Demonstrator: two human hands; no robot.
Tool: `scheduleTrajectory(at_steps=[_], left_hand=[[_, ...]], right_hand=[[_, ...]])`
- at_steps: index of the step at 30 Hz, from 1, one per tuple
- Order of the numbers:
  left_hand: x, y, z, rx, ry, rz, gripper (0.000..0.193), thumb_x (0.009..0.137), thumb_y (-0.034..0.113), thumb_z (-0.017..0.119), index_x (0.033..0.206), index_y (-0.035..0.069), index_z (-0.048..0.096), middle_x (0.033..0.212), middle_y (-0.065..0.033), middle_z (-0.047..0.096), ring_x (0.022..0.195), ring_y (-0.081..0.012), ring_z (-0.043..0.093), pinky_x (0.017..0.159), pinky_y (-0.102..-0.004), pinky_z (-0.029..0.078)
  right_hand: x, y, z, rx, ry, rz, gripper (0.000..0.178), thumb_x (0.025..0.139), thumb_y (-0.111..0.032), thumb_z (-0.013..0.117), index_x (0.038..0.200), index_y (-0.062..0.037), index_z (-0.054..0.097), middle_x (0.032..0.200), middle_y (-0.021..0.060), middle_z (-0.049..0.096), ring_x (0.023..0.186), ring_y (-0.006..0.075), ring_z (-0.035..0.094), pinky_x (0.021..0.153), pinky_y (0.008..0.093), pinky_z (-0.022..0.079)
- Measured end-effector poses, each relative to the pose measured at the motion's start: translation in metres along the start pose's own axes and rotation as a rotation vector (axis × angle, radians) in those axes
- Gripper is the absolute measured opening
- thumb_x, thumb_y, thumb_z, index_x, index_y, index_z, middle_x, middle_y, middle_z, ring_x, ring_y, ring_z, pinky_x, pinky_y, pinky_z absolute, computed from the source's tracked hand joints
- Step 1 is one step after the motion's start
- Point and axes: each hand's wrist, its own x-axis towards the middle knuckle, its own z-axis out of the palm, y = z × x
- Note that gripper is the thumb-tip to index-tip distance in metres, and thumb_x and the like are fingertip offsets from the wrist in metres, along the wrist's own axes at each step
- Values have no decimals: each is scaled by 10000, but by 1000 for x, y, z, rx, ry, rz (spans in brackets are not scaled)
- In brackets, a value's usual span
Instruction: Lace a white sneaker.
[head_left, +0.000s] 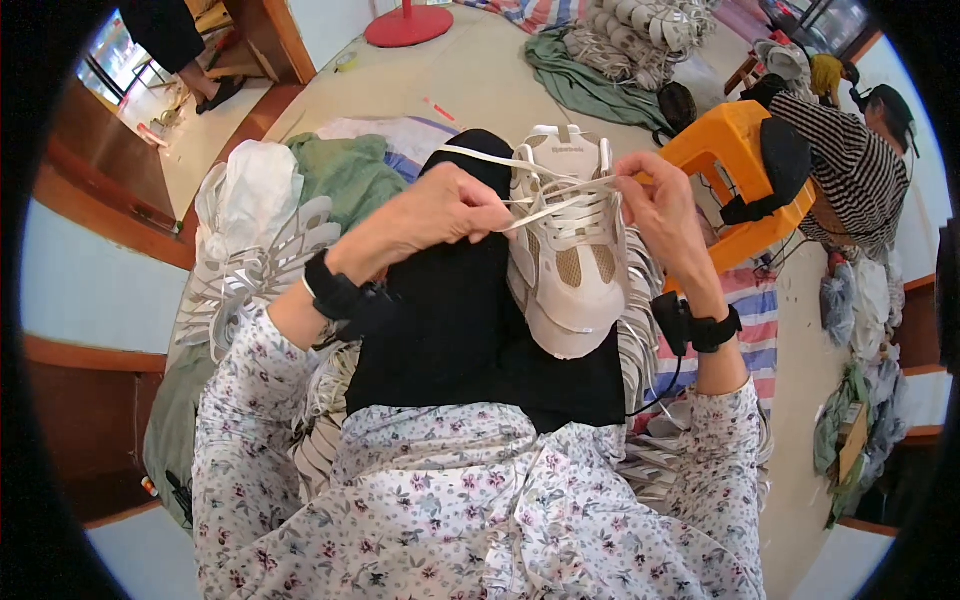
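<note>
A beige and white sneaker [572,292] rests on my black-clad lap, its toe toward me and its tongue pointing away. Cream shoelaces [550,207] run through its eyelets and cross above the tongue. My left hand [455,205] is closed in a pinch on a lace, left of the shoe. On the shoe's other side, my right hand [655,203] pinches lace near the upper eyelets. A lace loop stretches from the shoe toward the back of my left hand. Both wrists wear black straps with small devices.
Piles of pale shoe parts [240,260] lie at my left, with more beside my right leg. An orange plastic stool [740,165] stands at the right, near a person in a striped top [850,150]. A red round base [408,26] is on the floor ahead.
</note>
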Motion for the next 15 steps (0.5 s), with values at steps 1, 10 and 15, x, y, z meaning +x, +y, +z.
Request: scheduleTrajectory(at_steps=[1,10,15], left_hand=[[-1,9,-7,5,-49,12,174,884,209,693,872,52,768,637,26,581,532,-39,452,469,-205,321],[16,31,-23,296,-173,263,152,868,91,670,987,23,735,771,2,608,575,-56,528,505,-208,427],[47,29,11,299,105,502,305,898,121,642,1197,68,671,727,7,549,591,-50,487,533,-224,410]], right_hand=[[3,5,-8,0,6,2,37,881,-11,580,910,2,599,727,67,593,587,101,556,518,280,431],[47,61,-187,-809,637,-249,76,887,-68,588,884,5,610,820,170,640,739,309,639,679,378,503],[74,37,-264,-1049,726,-102,225,947,-223,552,1016,-37,658,895,171,692,805,319,677,721,396,512]])
